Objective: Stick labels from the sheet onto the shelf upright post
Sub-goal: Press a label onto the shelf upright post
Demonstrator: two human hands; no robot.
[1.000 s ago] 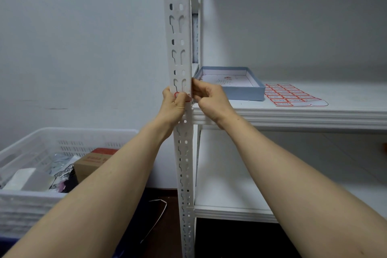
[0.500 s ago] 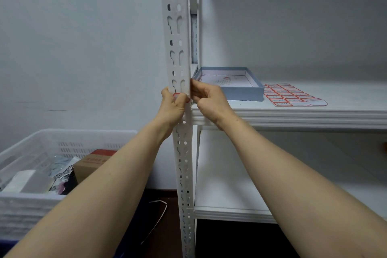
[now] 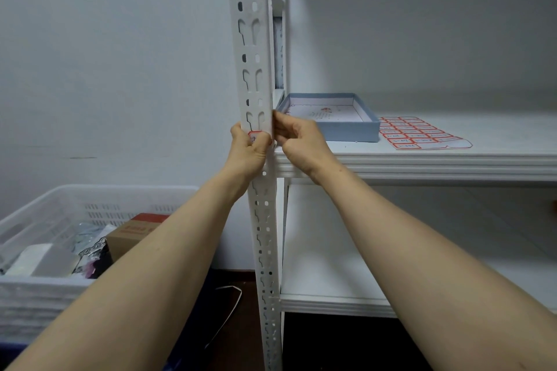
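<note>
up at the front corner of the rack, seen from the head camera, both hands meet on the upright post (image 3: 253, 69) right about level with the shelf (image 3: 422, 163).

the left hand (image 3: 248, 150) is wrapped round the post from the left. its fingers are curled behind and the thumb is pressed flat over a red-bordered label (image 3: 254, 136) on the front face. my guess is that's to rub the label down so the glue takes. the right hand (image 3: 297, 141) has its fingers bunched and pinching the post's right edge at the same height, probably steadying it or smoothing the label's end. can't tell if it actually touches the label.

the label sheet (image 3: 419, 135) lies flat on the shelf just beside a shallow blue box (image 3: 346, 131), well within reach for the next peel. plenty of labels are left on it, so i'd say the job is nowhere near done.

as for writing, the labels all have dark handwritten marks inside red frames, but they're too small to read. same goes for the print inside the blue box. down on the left, a white basket (image 3: 60, 289) holds a cardboard carton (image 3: 129, 232) with red print i can't make out either.
</note>
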